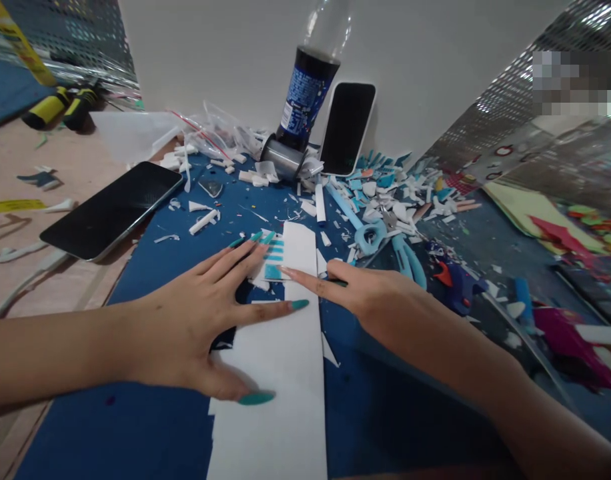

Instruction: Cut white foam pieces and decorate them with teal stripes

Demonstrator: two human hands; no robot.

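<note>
My left hand [200,313] lies with its fingers spread over a long white sheet [270,427], its teal nails resting on the sheet and near small blue strips [273,250]. My right hand [355,283] comes in from the right. Its index finger stretches out, the tip touching or just beside a small light-blue square [273,272]. The other fingers of that hand curl under, and what lies beneath them is hidden. A narrower white piece [299,243] sits at the far end of the sheet, beside the strips.
A black phone [113,210] lies at left, another phone [348,130] leans on the white wall behind. A bottle of dark drink [305,100] stands tilted by a metal spool [284,158]. Light-blue scissors [370,237] and many white scraps [400,200] cover the right side.
</note>
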